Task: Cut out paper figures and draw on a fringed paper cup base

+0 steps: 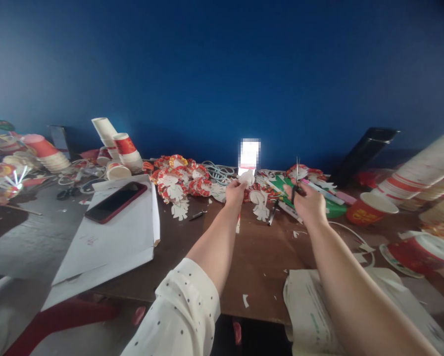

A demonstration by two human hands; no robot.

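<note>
1. The left hand [235,190] pinches a white cutout [247,177] between its fingertips, holding it up above the worktop [259,257].
2. The right hand [308,201] is closed on scissors [296,182], blades pointing up, near the cutout but apart from it.
3. Below and between the hands, more white cutouts [259,203] lie on the worktop, with paper scraps [299,233] just beside the right wrist.
4. Left of them sits a pile of red-and-white paper shapes [177,179].
5. Farther left, a phone [115,201] rests on white sheets [106,237], with paper cups [127,151] behind.
6. To the right stand a red cup [370,208] and leaning cup stacks [422,170].
</note>
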